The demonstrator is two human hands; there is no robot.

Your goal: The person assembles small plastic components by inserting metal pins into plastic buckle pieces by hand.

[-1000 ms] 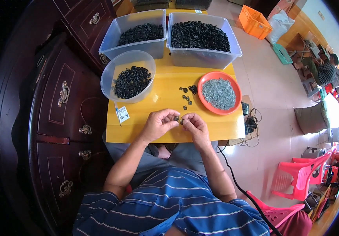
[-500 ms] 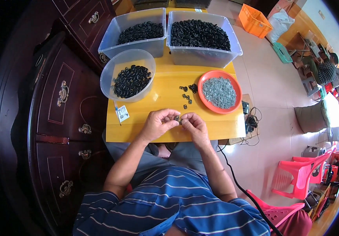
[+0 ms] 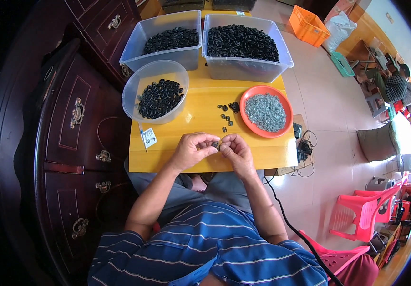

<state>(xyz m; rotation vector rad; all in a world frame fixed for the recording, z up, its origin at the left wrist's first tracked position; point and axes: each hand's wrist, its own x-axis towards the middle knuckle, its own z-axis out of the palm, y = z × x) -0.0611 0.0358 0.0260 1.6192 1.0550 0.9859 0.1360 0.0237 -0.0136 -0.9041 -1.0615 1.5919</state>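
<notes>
Black small part [image 3: 216,144] – mostly hidden between 2 hands' fingertips [image 3: 208,144].

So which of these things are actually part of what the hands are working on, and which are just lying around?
In use: small black part pinched between left hand and right hand; loose black parts; orange plate of grey pieces; round bowl; two clear bins.

Lying about: small white card; orange crate; pink chairs.

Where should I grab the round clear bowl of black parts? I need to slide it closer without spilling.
Grip the round clear bowl by its bare near rim, coming from the person's left side with the left hand. The black parts sit low inside, and two bins crowd its far side.
</notes>
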